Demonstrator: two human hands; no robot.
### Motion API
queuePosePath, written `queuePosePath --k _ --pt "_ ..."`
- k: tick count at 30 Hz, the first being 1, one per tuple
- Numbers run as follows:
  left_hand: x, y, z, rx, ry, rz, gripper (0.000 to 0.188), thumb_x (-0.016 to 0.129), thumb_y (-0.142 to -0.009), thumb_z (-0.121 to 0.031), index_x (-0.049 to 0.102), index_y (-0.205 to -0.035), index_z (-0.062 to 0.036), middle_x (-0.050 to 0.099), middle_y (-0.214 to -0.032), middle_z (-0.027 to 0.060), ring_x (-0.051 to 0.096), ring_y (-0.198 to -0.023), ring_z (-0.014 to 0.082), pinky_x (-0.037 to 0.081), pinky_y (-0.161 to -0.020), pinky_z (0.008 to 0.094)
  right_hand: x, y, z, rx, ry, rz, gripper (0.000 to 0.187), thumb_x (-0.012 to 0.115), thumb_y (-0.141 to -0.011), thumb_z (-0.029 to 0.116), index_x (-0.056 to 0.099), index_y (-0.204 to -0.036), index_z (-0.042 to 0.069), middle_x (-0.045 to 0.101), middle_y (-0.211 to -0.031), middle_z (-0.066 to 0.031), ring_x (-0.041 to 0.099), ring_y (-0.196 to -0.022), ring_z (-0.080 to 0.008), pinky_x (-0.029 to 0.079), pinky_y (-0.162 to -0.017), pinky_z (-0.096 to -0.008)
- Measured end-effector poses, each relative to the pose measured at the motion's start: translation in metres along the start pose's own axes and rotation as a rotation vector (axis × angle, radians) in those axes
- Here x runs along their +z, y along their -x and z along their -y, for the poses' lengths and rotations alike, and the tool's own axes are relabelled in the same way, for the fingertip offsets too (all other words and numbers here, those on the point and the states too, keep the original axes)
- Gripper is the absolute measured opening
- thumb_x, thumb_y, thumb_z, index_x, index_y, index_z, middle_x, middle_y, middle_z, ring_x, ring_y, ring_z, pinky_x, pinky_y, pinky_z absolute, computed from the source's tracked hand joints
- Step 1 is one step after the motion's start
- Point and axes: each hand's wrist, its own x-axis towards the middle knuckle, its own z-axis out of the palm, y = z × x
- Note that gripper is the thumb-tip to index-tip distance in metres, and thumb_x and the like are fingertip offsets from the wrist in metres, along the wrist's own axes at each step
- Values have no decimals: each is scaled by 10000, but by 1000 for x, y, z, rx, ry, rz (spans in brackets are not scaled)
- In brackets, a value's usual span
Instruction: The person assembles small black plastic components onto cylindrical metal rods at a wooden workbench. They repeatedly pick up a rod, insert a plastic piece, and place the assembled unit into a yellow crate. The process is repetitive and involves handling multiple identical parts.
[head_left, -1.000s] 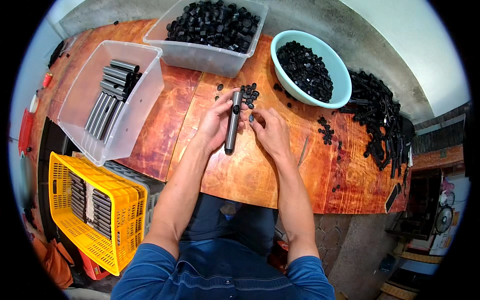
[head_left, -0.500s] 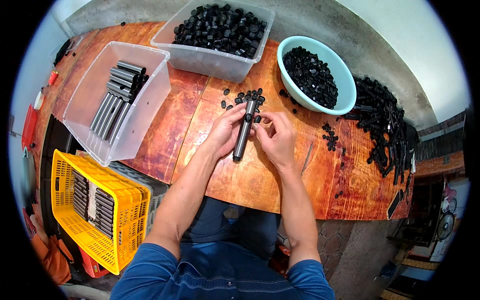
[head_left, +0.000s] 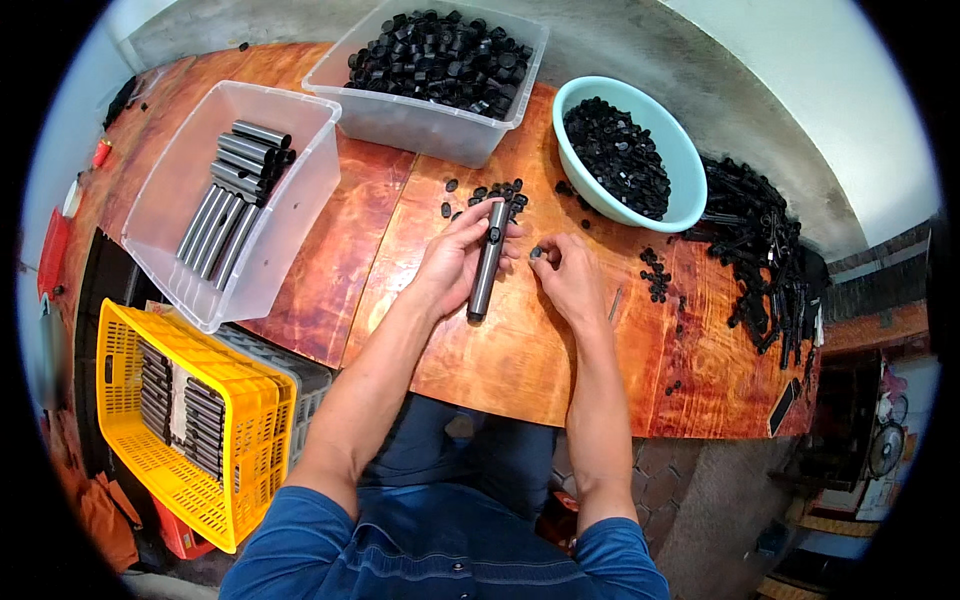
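No text, label or number can be read. Also no sign can be made out, neither near nor far.

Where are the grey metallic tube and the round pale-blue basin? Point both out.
Grey metallic tube (head_left: pixel 487 268), head view: middle of its length.
Round pale-blue basin (head_left: pixel 674 142), head view: bare inner wall.

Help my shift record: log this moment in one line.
left hand: holds gray tube | right hand: pinches small dark piece | blue bowl: holds black pieces

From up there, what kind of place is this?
Probably a small workshop: there's a clear bin of black parts, a yellow crate of dark tubes, and a gray tube in the left hand.
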Motion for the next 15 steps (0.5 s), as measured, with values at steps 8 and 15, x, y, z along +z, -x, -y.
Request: queuePosePath --k 8,15 --pt "-2 1 2 1 103 17 410 426 -1075 -176 433 -1485 -154 644 -1146 189 640 -854 231 565 -756 344 -85 36 -15 -43 225 -269 170 733 -839 89 688 -989 22 669 -902 -144 665 -794 -334 527 -720 -420" --pt "3 2 6 -67 190 55 396 423 -1078 -179 439 -1473 -165 623 -1146 179 626 -879 229 578 -769 348 -98 84 -66 -381 587 -58 165 685 -817 16 675 -970 77 647 -927 -101 647 -813 -285 501 -717 -398"
